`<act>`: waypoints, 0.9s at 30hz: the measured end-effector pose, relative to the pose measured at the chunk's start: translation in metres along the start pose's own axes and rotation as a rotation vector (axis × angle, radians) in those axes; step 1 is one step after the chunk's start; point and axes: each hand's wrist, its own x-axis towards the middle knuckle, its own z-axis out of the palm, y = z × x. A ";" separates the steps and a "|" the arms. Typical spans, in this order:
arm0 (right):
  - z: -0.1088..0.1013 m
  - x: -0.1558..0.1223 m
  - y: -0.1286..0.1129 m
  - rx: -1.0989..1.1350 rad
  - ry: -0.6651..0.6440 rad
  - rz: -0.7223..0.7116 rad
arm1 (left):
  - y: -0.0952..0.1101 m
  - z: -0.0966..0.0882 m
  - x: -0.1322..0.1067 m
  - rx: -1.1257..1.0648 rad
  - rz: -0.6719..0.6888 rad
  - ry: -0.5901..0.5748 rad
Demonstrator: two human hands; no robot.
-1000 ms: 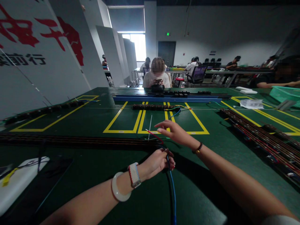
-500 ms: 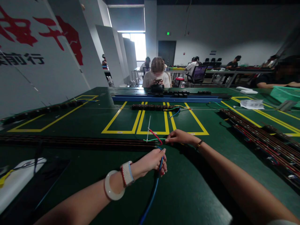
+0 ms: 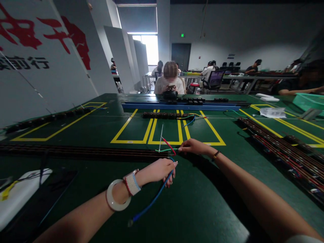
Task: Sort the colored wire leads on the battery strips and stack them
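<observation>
A long dark rail-like strip [image 3: 101,152] lies across the table, with wires coming out of its right end. My left hand [image 3: 163,168] is closed on a blue wire [image 3: 154,199], whose free end hangs toward me at lower left. The fingertips of my right hand [image 3: 191,147] pinch the end of a green wire [image 3: 167,150] just past the strip's end. Between the hands a short red wire [image 3: 169,145] stands up at a slant. A white cable tie [image 3: 161,138] sticks up from the strip beside it.
Yellow tape outlines [image 3: 164,143] mark the green table. Beyond them lie a short dark strip [image 3: 168,115] and a blue rail [image 3: 182,106]. Wired strips [image 3: 275,145] lie at right, near a green basket [image 3: 310,103]. Across the table sits a person [image 3: 170,79].
My left hand has shifted slightly left, and the free end of the blue wire has swung left and up into view. My right hand stays nearly still on the green wire.
</observation>
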 end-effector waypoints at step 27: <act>-0.006 -0.017 -0.036 -0.257 -0.175 0.092 | -0.011 0.015 0.005 -0.108 0.109 0.141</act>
